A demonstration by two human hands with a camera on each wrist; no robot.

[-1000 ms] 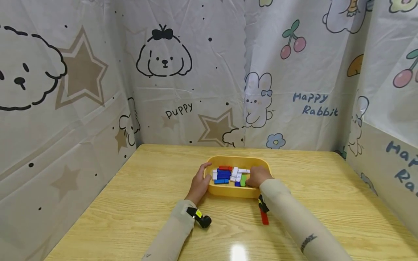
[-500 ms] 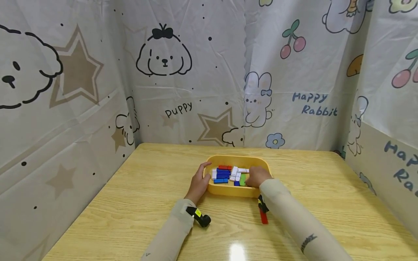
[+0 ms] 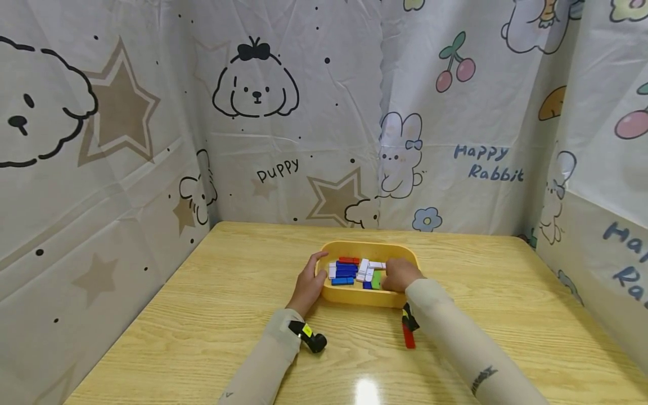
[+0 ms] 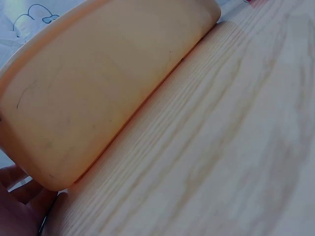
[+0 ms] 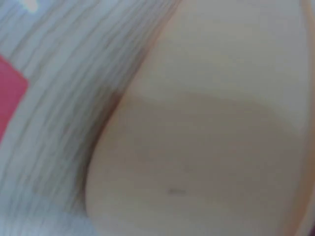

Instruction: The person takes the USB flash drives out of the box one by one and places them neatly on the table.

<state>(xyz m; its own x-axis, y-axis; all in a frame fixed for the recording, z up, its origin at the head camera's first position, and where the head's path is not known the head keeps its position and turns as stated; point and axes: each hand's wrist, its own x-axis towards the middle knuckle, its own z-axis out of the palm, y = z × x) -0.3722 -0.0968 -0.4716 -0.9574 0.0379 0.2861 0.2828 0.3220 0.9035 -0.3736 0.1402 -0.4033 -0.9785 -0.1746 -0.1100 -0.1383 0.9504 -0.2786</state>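
Note:
A yellow plastic tray (image 3: 361, 297) with raised walls stands on the table, its outer side filling much of the left wrist view. My left hand (image 3: 307, 286) holds the tray's left end, thumb and fingers spread around the rim; some of its fingers show low at the corner in the left wrist view. Inside lie small oblong pieces: red (image 3: 349, 260), blue (image 3: 346, 271), white (image 3: 363, 266) and green (image 3: 376, 279). My right hand (image 3: 401, 274) reaches into the tray's right end. Its fingertips are hidden, so whatever they touch or hold cannot be seen.
A flat red strip (image 3: 408, 336) lies on the wooden table (image 3: 228, 281) in front of the tray, partly under the right wrist's black camera (image 3: 409, 318). Patterned white curtains (image 3: 283, 140) enclose the table at the back and both sides.
Almost nothing differs: the left hand keeps its place on the tray, and the right hand stays inside with only a very slight shift. The visible pieces lie as before.

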